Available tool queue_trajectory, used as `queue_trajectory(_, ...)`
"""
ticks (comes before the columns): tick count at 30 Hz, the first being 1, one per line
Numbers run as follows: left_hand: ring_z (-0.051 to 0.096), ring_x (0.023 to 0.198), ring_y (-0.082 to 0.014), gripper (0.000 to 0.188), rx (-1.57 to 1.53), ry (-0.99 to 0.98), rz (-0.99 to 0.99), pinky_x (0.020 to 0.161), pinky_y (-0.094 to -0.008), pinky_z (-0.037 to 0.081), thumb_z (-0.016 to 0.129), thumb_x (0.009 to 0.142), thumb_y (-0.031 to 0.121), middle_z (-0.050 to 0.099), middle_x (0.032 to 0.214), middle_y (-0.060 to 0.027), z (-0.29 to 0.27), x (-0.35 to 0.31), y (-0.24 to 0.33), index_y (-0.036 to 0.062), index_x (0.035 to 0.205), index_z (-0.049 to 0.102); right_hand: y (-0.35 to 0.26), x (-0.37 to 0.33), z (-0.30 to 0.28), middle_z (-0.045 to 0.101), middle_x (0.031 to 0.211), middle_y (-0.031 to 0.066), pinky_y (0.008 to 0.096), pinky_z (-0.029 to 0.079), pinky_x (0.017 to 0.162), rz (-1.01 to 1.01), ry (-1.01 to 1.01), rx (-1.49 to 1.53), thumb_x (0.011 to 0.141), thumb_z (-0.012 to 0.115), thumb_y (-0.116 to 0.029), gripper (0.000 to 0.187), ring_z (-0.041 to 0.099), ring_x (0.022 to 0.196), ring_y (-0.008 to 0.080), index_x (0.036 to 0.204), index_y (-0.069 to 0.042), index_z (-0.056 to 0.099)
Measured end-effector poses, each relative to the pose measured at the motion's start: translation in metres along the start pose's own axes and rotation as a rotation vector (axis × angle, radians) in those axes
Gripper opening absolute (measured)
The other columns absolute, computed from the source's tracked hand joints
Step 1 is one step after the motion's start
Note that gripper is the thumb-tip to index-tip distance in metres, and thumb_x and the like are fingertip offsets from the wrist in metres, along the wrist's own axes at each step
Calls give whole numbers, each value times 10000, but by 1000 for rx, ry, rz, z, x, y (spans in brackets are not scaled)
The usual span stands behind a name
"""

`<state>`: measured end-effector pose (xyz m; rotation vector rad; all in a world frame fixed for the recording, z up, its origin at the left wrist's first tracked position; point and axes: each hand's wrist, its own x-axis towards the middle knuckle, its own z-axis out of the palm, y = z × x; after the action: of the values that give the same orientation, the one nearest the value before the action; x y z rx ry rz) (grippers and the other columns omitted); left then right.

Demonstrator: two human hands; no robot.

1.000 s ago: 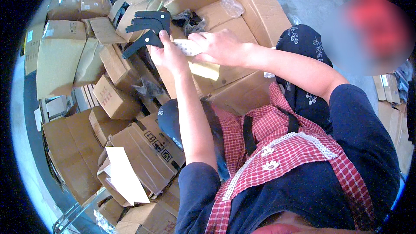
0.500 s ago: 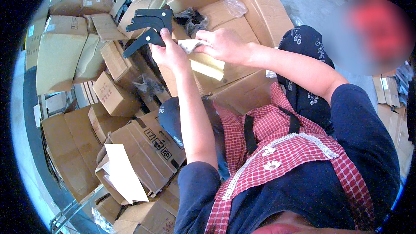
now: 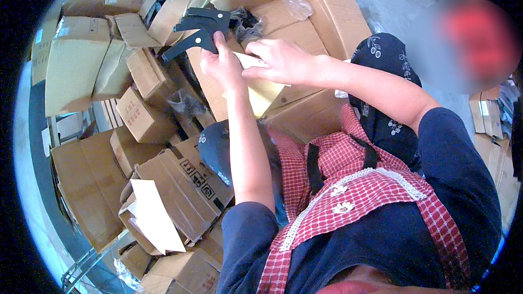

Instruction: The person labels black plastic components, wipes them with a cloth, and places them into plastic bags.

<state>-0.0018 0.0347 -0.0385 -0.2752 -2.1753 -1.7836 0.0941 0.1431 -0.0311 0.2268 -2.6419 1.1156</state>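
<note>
My left hand [image 3: 226, 69] is closed on several flat black angled brackets [image 3: 202, 20], fanned out over the near left corner of an open cardboard box. Small pale round dots show on two of them. To the right, my right hand [image 3: 287, 62] pinches a pale yellow sheet [image 3: 262, 97] that looks like sticker backing paper. Part of the sheet lies behind my fingers and left wrist. The two hands are close together, with the right fingertips near the left wrist.
The open cardboard box [image 3: 339, 19] holds clear plastic [image 3: 298, 6] and a dark bagged bundle [image 3: 245, 24]. Stacked cartons [image 3: 79, 65] crowd the left side. White paper [image 3: 154, 215] lies on a carton at lower left. A blurred red and grey shape [image 3: 468, 43] is at the right.
My left hand and the brackets have shifted slightly right. The yellow sheet has turned and hangs lower, and my right hand's fingers have moved closer to the left wrist.
</note>
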Motion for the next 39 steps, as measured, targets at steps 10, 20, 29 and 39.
queue_trajectory(10,644,752,-129,147,-312,-107,-91,690,-290,521,590,908,72,696,876,-109,12,-13,5,-55,935,658,14,15,-8,659,863,191,462,504,738,40,188,162,846,595,-143,173,645,851,361,967,-20,609)
queue_trajectory(20,664,744,-189,171,54,-167,105,671,-354,501,591,904,101,709,851,-116,5,-16,-2,-38,961,673,15,16,3,637,871,178,474,495,740,27,269,127,836,607,-149,125,623,861,375,896,-44,573)
queue_trajectory(29,669,713,-205,176,85,-135,93,647,-352,503,610,890,120,704,796,-145,7,-17,-6,-34,917,691,14,16,-3,618,861,134,435,494,725,-64,257,-130,791,635,-80,127,614,842,335,894,-32,579)
queue_trajectory(39,649,709,-148,174,-12,-160,38,639,-321,504,604,891,100,711,806,-111,8,-18,-6,-55,928,675,13,17,-5,614,835,119,431,489,734,-139,291,-207,767,651,-95,133,613,825,326,853,-43,565)
